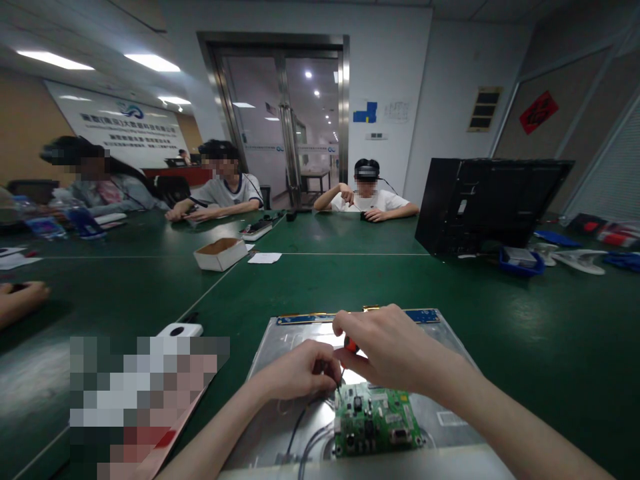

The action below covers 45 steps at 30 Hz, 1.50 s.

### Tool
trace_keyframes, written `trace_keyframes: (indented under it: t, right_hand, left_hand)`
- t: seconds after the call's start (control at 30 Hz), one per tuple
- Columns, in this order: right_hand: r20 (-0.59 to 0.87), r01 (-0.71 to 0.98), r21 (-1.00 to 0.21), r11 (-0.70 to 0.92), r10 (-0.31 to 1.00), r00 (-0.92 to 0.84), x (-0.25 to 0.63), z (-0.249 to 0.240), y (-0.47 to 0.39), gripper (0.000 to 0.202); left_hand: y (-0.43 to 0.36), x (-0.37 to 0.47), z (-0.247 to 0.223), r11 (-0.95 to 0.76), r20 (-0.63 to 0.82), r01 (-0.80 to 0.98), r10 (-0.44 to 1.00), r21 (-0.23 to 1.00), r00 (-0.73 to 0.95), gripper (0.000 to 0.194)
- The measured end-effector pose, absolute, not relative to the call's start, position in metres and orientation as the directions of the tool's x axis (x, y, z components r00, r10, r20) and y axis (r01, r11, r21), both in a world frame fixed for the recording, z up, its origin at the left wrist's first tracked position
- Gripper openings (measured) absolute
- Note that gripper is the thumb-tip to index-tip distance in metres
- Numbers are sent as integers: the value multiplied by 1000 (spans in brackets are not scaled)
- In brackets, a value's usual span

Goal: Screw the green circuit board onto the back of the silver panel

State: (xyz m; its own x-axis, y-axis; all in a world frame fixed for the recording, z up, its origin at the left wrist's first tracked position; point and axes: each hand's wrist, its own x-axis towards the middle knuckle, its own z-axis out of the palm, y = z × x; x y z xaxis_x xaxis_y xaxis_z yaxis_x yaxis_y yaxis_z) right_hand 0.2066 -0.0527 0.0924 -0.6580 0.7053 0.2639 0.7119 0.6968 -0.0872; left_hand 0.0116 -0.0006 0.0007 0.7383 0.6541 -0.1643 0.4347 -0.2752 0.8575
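Observation:
A green circuit board (373, 420) lies on a silvery metal panel (265, 357) in front of me. My right hand (395, 347) is closed around a red and black screwdriver (351, 344), whose thin shaft points down at the board's upper left corner. Beside that corner my left hand (305, 369) has its fingers pinched together close to the shaft; what they hold, if anything, is too small to name. Dark cables (313, 437) run over the panel left of the board. A blue strip board (305, 319) lines the panel's far edge.
A black monitor (490, 207) stands at the right, near a blue tray (521, 261). An open white box (220, 255) and a paper (265, 258) lie farther off. Left of the panel is a white device (187, 330). Several people sit around the green table (340, 280).

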Motion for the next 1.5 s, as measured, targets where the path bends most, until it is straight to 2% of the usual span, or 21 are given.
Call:
trace_keyframes:
  t: [0.3, 0.43, 0.5, 0.6, 0.7, 0.8, 0.93, 1.03, 1.13, 1.3, 1.5]
  right_hand:
    - [271, 645, -152, 749, 659, -701, 211, 95, -54, 22]
    - [279, 645, -92, 758, 642, -714, 211, 96, -56, 8]
    - [293, 667, -51, 743, 650, -701, 210, 94, -55, 13]
    - [308, 698, -34, 716, 672, -674, 209, 91, -53, 22]
    - [313, 711, -36, 702, 684, -659, 209, 90, -50, 17]
    - [296, 699, -89, 710, 688, -662, 209, 91, -50, 7]
    - [271, 670, -165, 724, 687, -675, 211, 94, -54, 16]
    - [258, 657, -149, 739, 671, -696, 212, 96, -56, 17]
    - [262, 670, -124, 732, 675, -690, 213, 96, -54, 10]
    - [258, 711, -119, 693, 713, -652, 211, 94, -51, 22]
    - [252, 715, -122, 688, 718, -649, 210, 93, -52, 7]
  left_hand:
    - [-1, 11, -1, -326, -146, 451, 655, 831, 741, 11]
    - [-1, 11, 1, -346, -149, 474, 661, 809, 736, 5]
    - [-1, 11, 2, -361, -145, 484, 663, 797, 734, 0]
    - [-1, 12, 2, -322, -160, 470, 661, 822, 733, 7]
    - [-2, 12, 0, -272, -177, 449, 656, 851, 734, 14]
    - [-1, 11, -2, -274, -169, 444, 660, 853, 732, 14]
    - [0, 9, -2, -334, -147, 450, 646, 828, 749, 10]
    - [1, 10, -1, -353, -137, 444, 636, 823, 759, 9]
    - [0, 11, 0, -347, -119, 425, 642, 836, 758, 8]
    - [-2, 12, 1, -321, -133, 439, 662, 839, 738, 12]
    - [0, 10, -4, -312, -112, 404, 656, 860, 747, 15]
